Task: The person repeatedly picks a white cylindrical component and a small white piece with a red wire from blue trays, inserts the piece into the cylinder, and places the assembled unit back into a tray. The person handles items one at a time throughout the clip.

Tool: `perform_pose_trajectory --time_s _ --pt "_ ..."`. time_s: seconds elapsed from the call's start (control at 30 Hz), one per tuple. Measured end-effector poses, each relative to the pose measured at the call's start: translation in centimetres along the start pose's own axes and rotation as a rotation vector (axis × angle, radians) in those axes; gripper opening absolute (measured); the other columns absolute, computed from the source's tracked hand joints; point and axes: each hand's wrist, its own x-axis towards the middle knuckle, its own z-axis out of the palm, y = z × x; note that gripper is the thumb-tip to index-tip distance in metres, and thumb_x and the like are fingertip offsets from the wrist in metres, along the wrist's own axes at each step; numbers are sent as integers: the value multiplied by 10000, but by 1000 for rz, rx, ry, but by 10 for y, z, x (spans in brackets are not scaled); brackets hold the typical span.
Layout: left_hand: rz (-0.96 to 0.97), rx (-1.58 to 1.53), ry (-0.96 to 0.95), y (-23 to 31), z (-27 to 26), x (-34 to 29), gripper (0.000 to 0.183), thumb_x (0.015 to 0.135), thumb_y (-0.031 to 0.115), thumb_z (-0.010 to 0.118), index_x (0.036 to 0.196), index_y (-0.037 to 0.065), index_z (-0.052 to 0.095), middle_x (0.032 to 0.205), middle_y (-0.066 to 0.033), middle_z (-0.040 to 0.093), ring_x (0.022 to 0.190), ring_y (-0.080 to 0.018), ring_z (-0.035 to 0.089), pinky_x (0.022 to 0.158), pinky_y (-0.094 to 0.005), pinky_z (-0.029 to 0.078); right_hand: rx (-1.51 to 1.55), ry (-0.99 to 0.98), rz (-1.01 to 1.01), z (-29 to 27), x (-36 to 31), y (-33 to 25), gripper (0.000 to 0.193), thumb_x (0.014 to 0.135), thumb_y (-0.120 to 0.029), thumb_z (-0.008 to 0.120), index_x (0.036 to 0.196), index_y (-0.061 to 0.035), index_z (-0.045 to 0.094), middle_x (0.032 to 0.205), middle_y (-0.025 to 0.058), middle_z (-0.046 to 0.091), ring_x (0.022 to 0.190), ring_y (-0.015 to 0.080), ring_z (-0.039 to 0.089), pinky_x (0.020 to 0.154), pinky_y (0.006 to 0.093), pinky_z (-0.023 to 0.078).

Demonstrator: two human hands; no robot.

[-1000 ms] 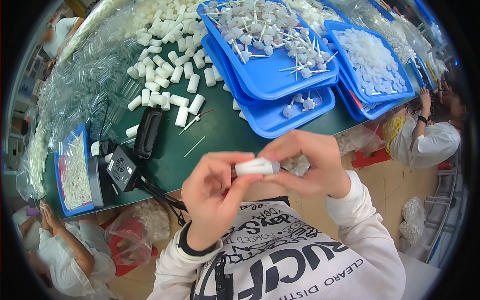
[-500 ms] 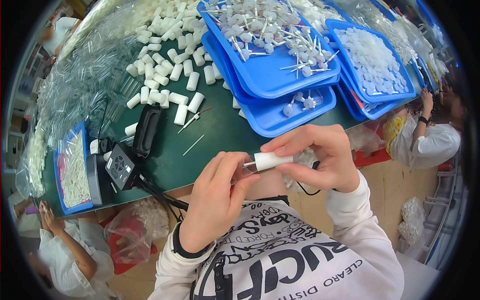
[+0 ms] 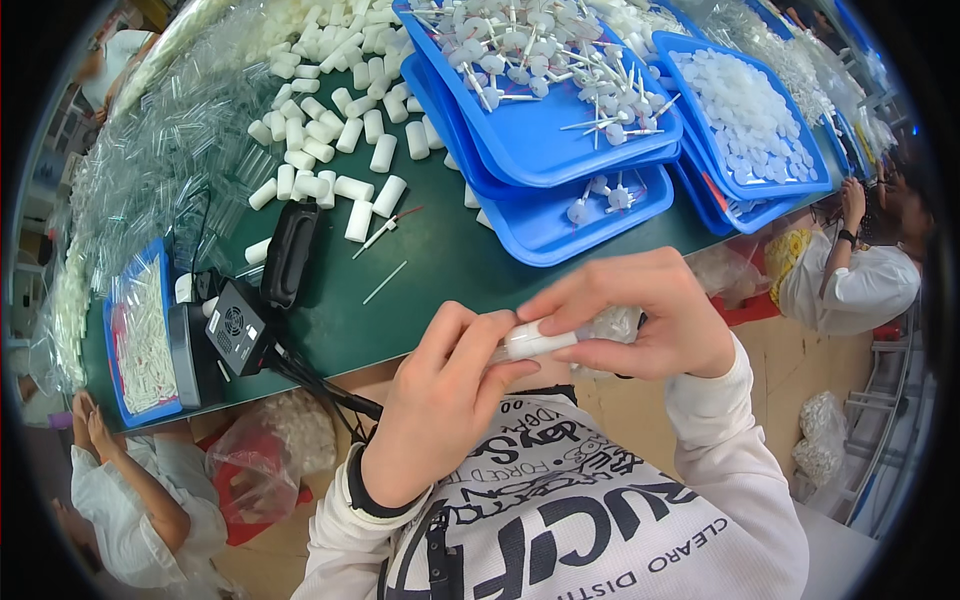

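Note:
In front of my body, both hands meet around a white cylinder (image 3: 538, 343). My right hand (image 3: 655, 312) pinches it between thumb and fingers. At the cylinder's left end, my left hand (image 3: 432, 400) is closed around what looks like a clear plastic tube, mostly hidden by the fingers. The cylinder's left end seems to sit inside that tube. A translucent cap-like part shows faintly at its right end, beside the right fingers. On the green table (image 3: 345, 335) ahead lie a thin white stick (image 3: 385, 283) and a white stick with a red wire (image 3: 380, 234).
Loose white cylinders (image 3: 382, 153) and a heap of clear tubes (image 3: 165, 150) cover the far left. Stacked blue trays (image 3: 560, 170) hold stemmed translucent parts; another blue tray (image 3: 740, 120) holds translucent discs. A black device (image 3: 238, 325) with cables stands left. People sit at both sides.
My two hands have come closer together. The thin rod that stuck out of the cylinder's left end is now hidden, and the cylinder's left end has moved into the tube at my left fingers.

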Motion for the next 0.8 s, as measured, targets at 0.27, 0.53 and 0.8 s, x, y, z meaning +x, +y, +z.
perform_pose_trajectory --time_s 0.27,0.53,0.8 --pt "10 -5 87 1 -8 -3 441 820 23 623 1244 -19 509 880 -99 473 678 -199 512 596 -292 443 415 246 242 18 -5 4 213 734 15 713 940 36 663 955 129 645 828 178 654 705 281 545" --pt "55 -139 245 -7 -11 -3 364 689 5 754 1038 4 650 841 -97 620 675 -170 603 556 -251 484 391 209 265 21 -10 2 223 733 25 716 949 50 663 911 141 676 828 187 667 750 281 535" --pt "132 -31 275 -8 -3 -3 308 688 -12 746 987 24 679 831 -96 620 673 -163 612 509 -247 491 262 225 240 30 -8 7 239 675 2 776 906 7 711 817 123 695 732 154 661 655 254 507"
